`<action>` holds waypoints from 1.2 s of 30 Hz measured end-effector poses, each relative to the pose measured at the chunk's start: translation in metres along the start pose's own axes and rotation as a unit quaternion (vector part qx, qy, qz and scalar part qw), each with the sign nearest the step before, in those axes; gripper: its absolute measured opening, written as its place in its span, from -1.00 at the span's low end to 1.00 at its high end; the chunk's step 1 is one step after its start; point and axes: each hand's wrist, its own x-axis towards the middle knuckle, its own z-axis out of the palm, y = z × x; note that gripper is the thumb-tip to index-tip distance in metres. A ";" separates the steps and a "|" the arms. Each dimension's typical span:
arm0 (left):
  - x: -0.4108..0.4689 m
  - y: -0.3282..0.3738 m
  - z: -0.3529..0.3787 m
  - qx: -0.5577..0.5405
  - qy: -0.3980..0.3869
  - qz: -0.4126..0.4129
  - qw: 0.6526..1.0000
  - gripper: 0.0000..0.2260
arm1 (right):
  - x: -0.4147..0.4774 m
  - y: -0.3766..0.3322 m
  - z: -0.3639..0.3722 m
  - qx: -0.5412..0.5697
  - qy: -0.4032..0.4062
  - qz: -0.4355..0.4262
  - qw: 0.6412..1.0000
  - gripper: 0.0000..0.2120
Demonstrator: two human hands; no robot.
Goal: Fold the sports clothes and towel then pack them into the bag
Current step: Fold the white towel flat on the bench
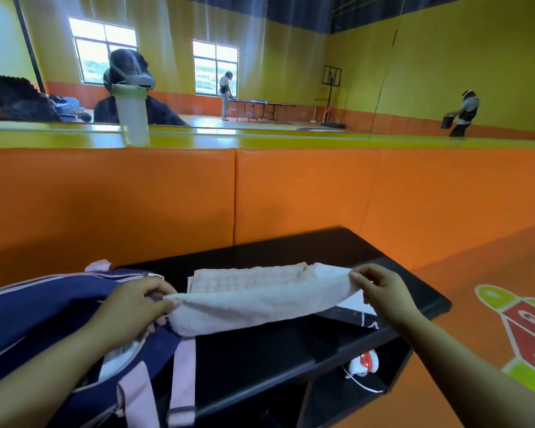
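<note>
Looks mid-fold: the left hand (136,301) and right hand (380,288) each pinch a corner of the pale towel (260,291), its far half lying by the worktop's (291,350) back edge. Next, I'd lay the flap over squarely, then pack it into the bag (44,310) at the left edge.

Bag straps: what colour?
The webbing straps are pale pink, on the navy fabric bag; head view shows it best.
</note>
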 end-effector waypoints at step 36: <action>0.127 -0.043 0.089 0.249 -0.109 0.077 0.959 -0.57 | 0.106 0.035 0.098 -0.216 -0.114 -0.064 0.968 -0.62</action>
